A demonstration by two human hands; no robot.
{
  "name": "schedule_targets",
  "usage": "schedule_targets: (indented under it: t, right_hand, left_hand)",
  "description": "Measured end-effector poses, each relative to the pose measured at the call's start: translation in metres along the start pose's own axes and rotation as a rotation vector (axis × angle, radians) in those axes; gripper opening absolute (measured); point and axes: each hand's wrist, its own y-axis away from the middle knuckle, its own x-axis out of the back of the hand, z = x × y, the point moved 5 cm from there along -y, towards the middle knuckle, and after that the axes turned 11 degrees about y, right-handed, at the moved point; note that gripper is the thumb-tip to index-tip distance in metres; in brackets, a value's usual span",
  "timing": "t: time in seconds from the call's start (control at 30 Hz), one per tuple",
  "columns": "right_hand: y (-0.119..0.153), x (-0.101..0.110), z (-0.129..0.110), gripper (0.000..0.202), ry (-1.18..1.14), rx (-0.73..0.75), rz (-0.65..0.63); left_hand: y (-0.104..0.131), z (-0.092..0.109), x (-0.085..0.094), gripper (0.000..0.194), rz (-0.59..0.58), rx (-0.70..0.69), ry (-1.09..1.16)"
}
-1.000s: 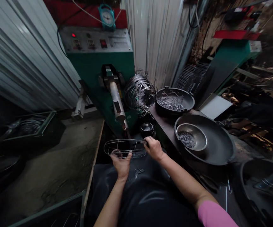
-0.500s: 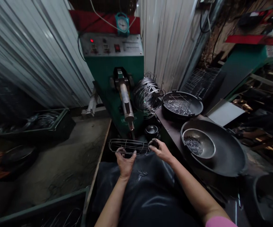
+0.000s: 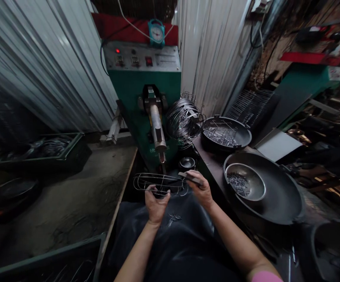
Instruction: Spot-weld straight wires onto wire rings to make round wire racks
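An oblong wire frame (image 3: 142, 182) hangs level above my dark apron (image 3: 170, 243), just below the tip of the green machine's metal arm (image 3: 157, 129). My left hand (image 3: 157, 201) grips its near side, thumb and fingers on the wires. At the frame's right end my right hand (image 3: 200, 190) holds a flat, dark metal bar (image 3: 191, 178) whose left end reaches over the frame. Several small wire pieces (image 3: 174, 219) lie on the apron.
Wire rings (image 3: 185, 119) hang beside the machine (image 3: 146, 78). On the right stand a pan of wire parts (image 3: 240, 135) and a large pan (image 3: 284, 192) holding a steel bowl (image 3: 259, 184). Green bins (image 3: 75, 150) stand on the left; a small dark bowl (image 3: 187, 163) is behind the frame.
My right hand has turned, and the flat bar now shows clearly over the frame's right end. The wire frame has shifted slightly left and tilted a little. The whole view has shifted slightly.
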Motion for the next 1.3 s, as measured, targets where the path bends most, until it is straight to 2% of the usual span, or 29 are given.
schedule_targets:
  t: [0.2, 0.3, 0.37, 0.43, 0.63, 0.7, 0.83, 0.9, 1.03, 1.3]
  right_hand:
    - [0.015, -0.024, -0.016, 0.035, 0.222, 0.47, -0.222]
    - [0.022, -0.028, -0.019, 0.036, 0.298, 0.554, -0.241]
    - [0.021, -0.028, -0.018, 0.036, 0.302, 0.517, -0.221]
    - [0.018, -0.028, -0.014, 0.036, 0.271, 0.42, -0.197]
    - [0.008, -0.033, 0.008, 0.022, 0.12, -0.022, -0.248]
    - [0.007, -0.032, 0.009, 0.021, 0.111, -0.047, -0.225]
    - [0.001, -0.025, 0.005, 0.019, 0.178, 0.001, -0.118]
    - [-0.005, -0.026, 0.006, 0.019, 0.18, -0.016, -0.129]
    - [-0.018, -0.034, 0.013, 0.017, 0.133, -0.073, -0.181]
    - [-0.036, -0.055, 0.032, 0.015, 0.073, -0.237, -0.124]
  left_hand:
    - [0.001, 0.006, 0.002, 0.047, 0.015, -0.064, -0.106]
    - [0.002, 0.002, 0.003, 0.047, 0.026, -0.038, -0.13]
    - [0.004, -0.001, 0.003, 0.047, 0.018, -0.023, -0.128]
    - [0.006, -0.003, 0.004, 0.047, 0.012, -0.023, -0.129]
    - [0.006, 0.003, 0.003, 0.045, -0.039, -0.133, -0.132]
    - [0.005, 0.003, 0.001, 0.045, -0.051, -0.139, -0.124]
    - [0.002, 0.0, -0.003, 0.046, -0.045, -0.081, -0.094]
    - [0.002, -0.002, -0.005, 0.047, -0.038, -0.063, -0.084]
    - [-0.001, -0.007, -0.012, 0.048, -0.03, -0.056, -0.062]
    - [-0.017, -0.024, -0.031, 0.047, 0.049, -0.052, -0.041]
